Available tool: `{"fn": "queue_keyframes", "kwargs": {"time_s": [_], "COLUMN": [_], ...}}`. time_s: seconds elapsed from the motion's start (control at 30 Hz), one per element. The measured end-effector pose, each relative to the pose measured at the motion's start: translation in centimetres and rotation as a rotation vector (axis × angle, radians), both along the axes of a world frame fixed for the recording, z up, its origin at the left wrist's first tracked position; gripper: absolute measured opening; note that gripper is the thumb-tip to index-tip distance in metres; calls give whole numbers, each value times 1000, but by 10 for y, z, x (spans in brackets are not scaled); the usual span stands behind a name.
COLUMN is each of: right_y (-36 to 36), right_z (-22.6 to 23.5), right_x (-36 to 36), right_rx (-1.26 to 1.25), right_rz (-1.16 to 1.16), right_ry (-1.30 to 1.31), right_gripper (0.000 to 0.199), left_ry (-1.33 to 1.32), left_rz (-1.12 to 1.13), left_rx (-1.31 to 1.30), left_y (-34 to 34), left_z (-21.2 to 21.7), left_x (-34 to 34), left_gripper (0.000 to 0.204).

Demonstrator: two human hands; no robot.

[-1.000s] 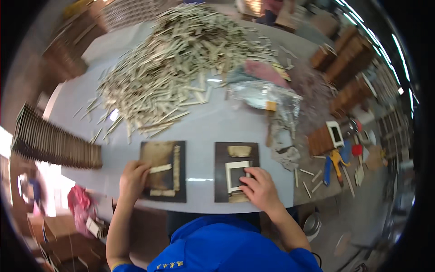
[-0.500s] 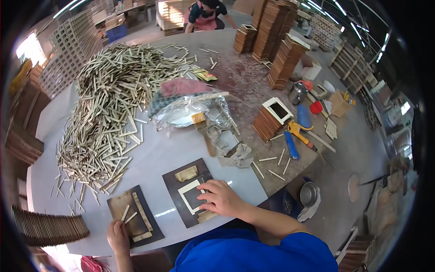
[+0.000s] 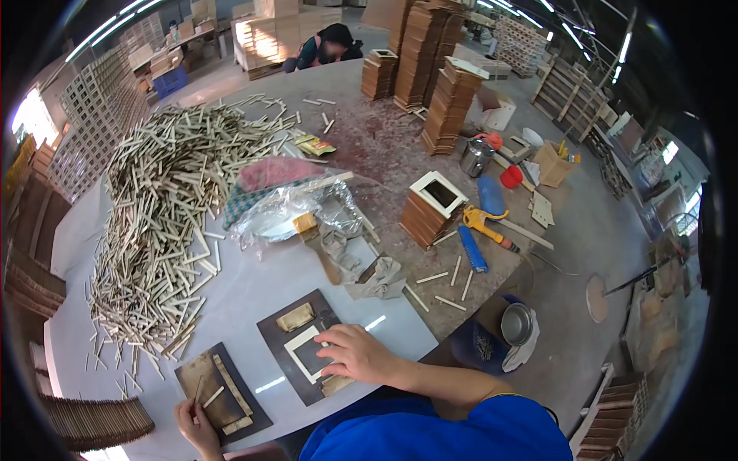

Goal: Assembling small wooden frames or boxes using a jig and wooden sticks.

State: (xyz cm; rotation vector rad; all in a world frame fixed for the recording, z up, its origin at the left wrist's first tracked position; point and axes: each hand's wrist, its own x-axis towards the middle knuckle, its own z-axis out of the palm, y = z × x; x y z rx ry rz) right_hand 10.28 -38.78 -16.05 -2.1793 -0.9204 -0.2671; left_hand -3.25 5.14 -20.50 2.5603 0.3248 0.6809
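Observation:
On the dark board (image 3: 280,369) in front of me lies a rectangular frame of pale wooden strips (image 3: 296,357). My right hand (image 3: 355,355) bends over its right side, fingers and thumb closing on a strip there that they mostly cover. To the left, a second dark board (image 3: 257,424) has a brownish face and light wooden bars (image 3: 231,384) along its right and lower edges. At its lower left edge, my left hand (image 3: 196,429) pinches a thin wooden strip (image 3: 199,389) that shows nearly edge-on. Another loose strip (image 3: 214,397) lies beside it on the board.
A large heap of wooden strips (image 3: 154,192) covers the table's left. Plastic wrap (image 3: 300,211) and rags (image 3: 377,276) lie beyond the boards. Stacked frames (image 3: 427,223), a yellow air gun (image 3: 480,221) and a metal pot (image 3: 477,157) stand right. A person (image 3: 327,50) is across the table.
The view has shifted, so the table sits lower and further left. One strip by my left hand has turned nearly edge-on. My right hand stays at the frame's right side.

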Motion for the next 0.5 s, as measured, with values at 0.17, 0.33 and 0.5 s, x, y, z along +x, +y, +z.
{"fn": "queue_keyframes", "kwargs": {"time_s": [0.17,0.33,0.5], "right_y": [1,-1,-4], "right_z": [-1,2,5], "right_x": [-2,-4,-4], "right_rx": [30,-30,-71], "right_rz": [-7,-33,-40], "right_ry": [-31,-57,-57], "right_gripper": [33,35,36], "left_ry": [-73,-132,-192], "left_rz": [24,14,19], "left_rx": [-54,-96,-133], "left_y": [12,12,5], "left_z": [-20,-19,-15], "left_x": [-6,9,13], "left_gripper": [16,16,17]}}
